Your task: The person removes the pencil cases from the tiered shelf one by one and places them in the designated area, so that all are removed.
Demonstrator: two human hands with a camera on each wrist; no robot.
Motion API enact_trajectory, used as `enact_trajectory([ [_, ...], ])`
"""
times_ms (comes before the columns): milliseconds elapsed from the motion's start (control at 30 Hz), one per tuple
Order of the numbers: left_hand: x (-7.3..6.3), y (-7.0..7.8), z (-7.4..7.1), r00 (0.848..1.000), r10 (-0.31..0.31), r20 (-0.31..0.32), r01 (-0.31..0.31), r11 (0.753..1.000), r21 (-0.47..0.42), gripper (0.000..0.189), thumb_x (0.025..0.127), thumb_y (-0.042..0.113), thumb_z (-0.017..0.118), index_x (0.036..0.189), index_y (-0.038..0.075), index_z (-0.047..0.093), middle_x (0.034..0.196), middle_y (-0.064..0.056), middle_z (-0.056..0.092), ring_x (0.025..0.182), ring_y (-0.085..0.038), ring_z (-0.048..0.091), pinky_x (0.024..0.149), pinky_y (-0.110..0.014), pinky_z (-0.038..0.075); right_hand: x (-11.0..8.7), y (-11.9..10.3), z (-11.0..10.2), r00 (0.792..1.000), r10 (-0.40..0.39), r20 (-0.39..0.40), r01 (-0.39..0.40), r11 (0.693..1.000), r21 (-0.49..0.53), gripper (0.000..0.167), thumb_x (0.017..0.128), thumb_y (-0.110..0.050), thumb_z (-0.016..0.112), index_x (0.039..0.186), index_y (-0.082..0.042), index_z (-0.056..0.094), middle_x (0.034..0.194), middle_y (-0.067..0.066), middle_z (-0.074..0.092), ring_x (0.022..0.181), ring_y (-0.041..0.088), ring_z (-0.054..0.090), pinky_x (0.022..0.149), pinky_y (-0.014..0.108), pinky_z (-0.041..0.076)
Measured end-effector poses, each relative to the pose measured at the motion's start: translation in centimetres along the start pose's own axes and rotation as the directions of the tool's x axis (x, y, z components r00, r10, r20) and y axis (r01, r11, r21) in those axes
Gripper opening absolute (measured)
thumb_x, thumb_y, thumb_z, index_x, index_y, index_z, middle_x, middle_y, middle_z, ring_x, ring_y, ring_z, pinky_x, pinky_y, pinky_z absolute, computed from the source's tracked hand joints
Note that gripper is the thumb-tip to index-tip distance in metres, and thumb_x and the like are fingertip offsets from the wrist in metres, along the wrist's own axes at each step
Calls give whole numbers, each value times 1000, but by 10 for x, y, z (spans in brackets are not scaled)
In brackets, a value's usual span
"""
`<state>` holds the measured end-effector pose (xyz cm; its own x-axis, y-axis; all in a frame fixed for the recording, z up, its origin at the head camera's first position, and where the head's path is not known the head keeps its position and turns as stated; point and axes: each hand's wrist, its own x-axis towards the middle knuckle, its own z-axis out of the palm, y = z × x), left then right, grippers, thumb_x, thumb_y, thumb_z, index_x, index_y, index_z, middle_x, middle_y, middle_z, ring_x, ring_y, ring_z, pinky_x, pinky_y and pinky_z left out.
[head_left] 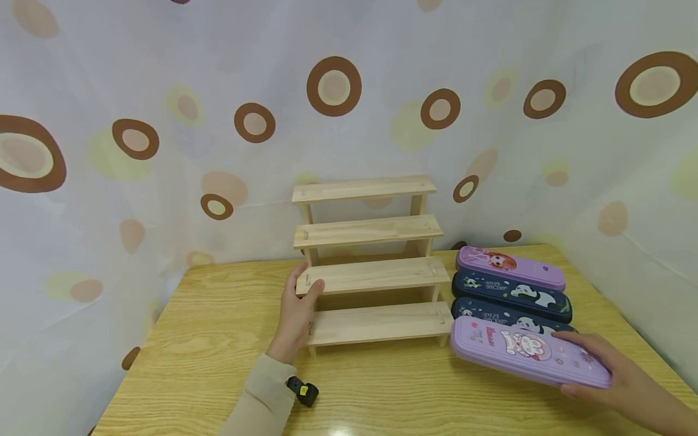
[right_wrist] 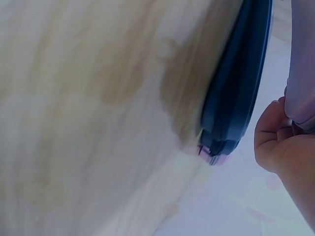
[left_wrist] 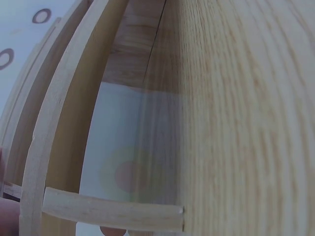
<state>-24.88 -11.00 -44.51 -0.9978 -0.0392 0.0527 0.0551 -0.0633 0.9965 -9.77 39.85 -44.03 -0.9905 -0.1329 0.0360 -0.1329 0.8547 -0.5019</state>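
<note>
A four-tier stepped wooden rack stands on the table. At the left end of its second board from the bottom, my left hand grips the rack, thumb on top; most of its fingers are hidden. My right hand holds the right end of a lavender pencil case with a rabbit picture. That case is raised off the table and partly covers a navy panda pencil case. In the right wrist view, the held lavender case hangs apart from a navy case.
Behind the held case lie another navy panda pencil case and a purple pencil case with a girl picture, right of the rack. A dotted white curtain hangs behind the wood-grain table. The left wrist carries a black strap.
</note>
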Motion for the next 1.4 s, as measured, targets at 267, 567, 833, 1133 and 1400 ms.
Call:
enact_trajectory([
  [267, 0, 1, 0, 1000, 3, 6, -3, 1000, -23, 60, 98, 26, 64, 151, 24, 35, 162, -2, 9, 139, -29, 26, 109, -47, 31, -5, 14, 0, 988, 114, 105, -116, 993, 9, 77, 88, -37, 74, 146, -4, 36, 134, 31, 37, 99, 41, 47, 71, 50, 51],
  [567, -4, 8, -1, 1000, -24, 13, 25, 1000, -14, 61, 99, 23, 62, 152, 22, 33, 162, -4, 7, 95, -20, 46, 75, -31, 40, -4, 19, 4, 972, 148, 180, -152, 988, 8, 80, 89, -41, 72, 148, -5, 33, 132, 29, 34, 99, 39, 47, 72, 47, 50],
  [833, -16, 29, 3, 999, -39, 30, 40, 999, -18, 60, 100, 17, 59, 153, 16, 31, 162, -8, 4, 107, -25, 42, 85, -33, 39, -2, 20, 5, 965, 155, 212, -158, 987, -2, 79, 91, -42, 70, 149, -4, 33, 129, 31, 29, 98, 39, 47, 72, 47, 50],
  [1133, -17, 30, 3, 998, -44, 32, 45, 999, -25, 60, 100, 18, 60, 153, 17, 31, 161, -9, 7, 71, -18, 50, 66, -28, 45, -2, 20, 4, 942, 187, 278, -204, 978, 35, 80, 91, -43, 68, 151, -6, 29, 130, 31, 21, 99, 41, 45, 71, 48, 51],
  [1400, -16, 29, 4, 999, -40, 24, 40, 999, -13, 60, 100, 18, 60, 153, 16, 32, 162, -7, 8, 92, -21, 48, 75, -28, 43, -5, 20, 5, 959, 151, 239, -150, 988, -22, 77, 87, -43, 73, 145, -4, 39, 129, 31, 21, 99, 44, 45, 72, 59, 52],
])
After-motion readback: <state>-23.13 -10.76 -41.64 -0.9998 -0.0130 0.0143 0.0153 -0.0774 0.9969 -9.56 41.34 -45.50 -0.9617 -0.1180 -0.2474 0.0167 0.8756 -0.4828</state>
